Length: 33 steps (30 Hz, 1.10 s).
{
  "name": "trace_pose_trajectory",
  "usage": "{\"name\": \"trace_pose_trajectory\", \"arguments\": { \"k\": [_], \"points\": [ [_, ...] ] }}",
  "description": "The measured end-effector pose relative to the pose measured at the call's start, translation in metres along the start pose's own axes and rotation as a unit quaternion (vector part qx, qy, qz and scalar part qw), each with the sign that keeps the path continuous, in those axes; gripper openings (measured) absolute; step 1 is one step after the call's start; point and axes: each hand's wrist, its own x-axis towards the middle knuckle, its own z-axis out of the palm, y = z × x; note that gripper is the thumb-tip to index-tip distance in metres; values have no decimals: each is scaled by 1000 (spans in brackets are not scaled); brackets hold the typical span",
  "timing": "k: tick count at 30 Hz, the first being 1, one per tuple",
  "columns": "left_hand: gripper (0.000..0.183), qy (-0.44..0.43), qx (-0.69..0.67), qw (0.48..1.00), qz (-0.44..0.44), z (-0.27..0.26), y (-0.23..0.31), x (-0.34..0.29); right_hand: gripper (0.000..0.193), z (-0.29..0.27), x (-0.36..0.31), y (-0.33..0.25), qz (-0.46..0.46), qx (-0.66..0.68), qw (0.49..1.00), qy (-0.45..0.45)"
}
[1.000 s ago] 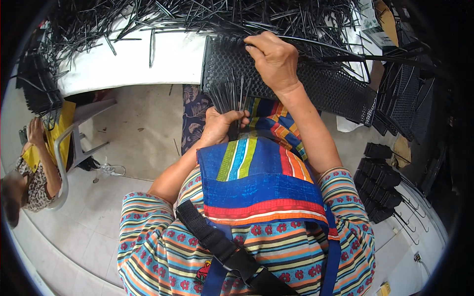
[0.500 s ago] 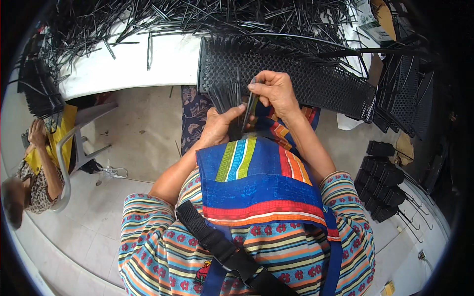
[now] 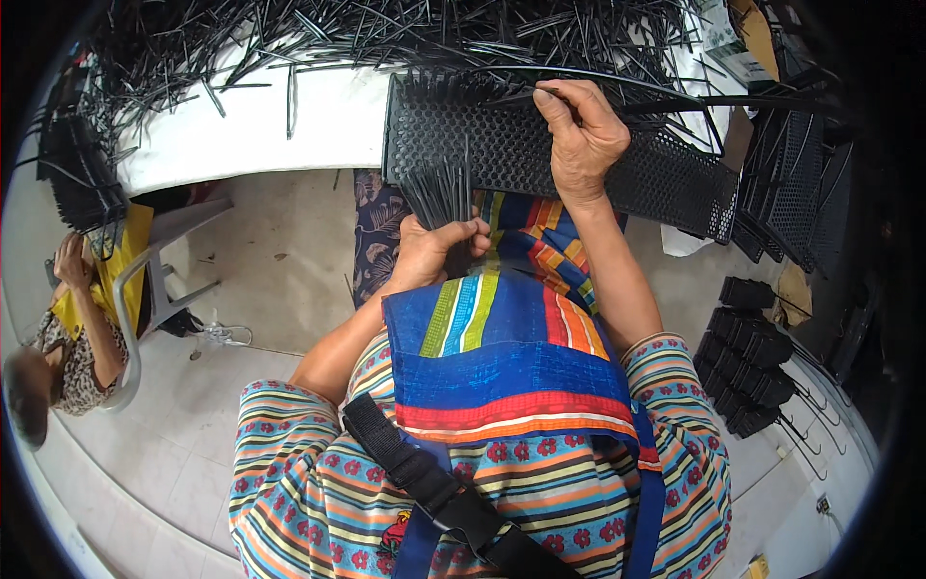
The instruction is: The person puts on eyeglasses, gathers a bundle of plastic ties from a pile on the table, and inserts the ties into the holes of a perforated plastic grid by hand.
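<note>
My left hand [image 3: 439, 249] is closed around a bundle of thin black strips [image 3: 439, 188], which fan upward out of the fist, close to the apron over my lap. Farther up and to the right, my right hand [image 3: 585, 140] is raised over a long black perforated panel [image 3: 569, 154]. Thumb and forefinger are pinched at the panel's far side on what looks like one thin black strip, hard to make out against the dark panel. Rows of small holes cover the panel. Along its far left part, short black strips [image 3: 449, 89] stand up like bristles.
A white-covered table [image 3: 251, 135] bears a heap of loose black strips [image 3: 386, 29]. At right are more perforated black panels [image 3: 786, 183] and a stack of black pieces with hooks [image 3: 743, 357]. Another person's hands [image 3: 73, 261] show at left, by a grey chair frame [image 3: 130, 289].
My right hand has moved up and right, from beside the bundle to the panel's far side. My left hand keeps the bundle in nearly the same place.
</note>
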Motion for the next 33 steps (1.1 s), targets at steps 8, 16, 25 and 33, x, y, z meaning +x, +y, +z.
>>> {"name": "trace_pose_trajectory", "arguments": {
  "k": [8, 16, 25, 33],
  "points": [
    [19, -21, 2, 999, -39, 3, 1, 5, 10, -1, 0, -6, -74, -49, 996, -18],
    [17, -29, 29, 998, -53, 3, 1, 8, 9, 8, 0, -3, -57, -59, 997, -4],
    [12, -15, 26, 997, -73, 10, -4, 9, 10, 17, 2, -2, -106, -180, 976, -63],
    [12, 4, 8, 998, -54, 11, -13, 14, 10, 25, 10, -4, -170, -254, 945, -118]
  ]
}}
